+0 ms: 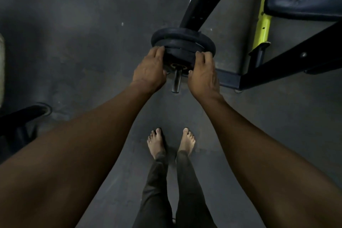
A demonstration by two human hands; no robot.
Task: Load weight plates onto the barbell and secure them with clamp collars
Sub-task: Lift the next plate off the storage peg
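I see left hand (149, 68) and right hand (202, 76) clamped on outer weight plate (180, 55), plate seated on barbell sleeve (176, 81), bare feet below

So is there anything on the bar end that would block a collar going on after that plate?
Nothing visible. Both hands, left and right, grip the outer plate, and the bare sleeve end pokes out toward the camera with no collar on it.
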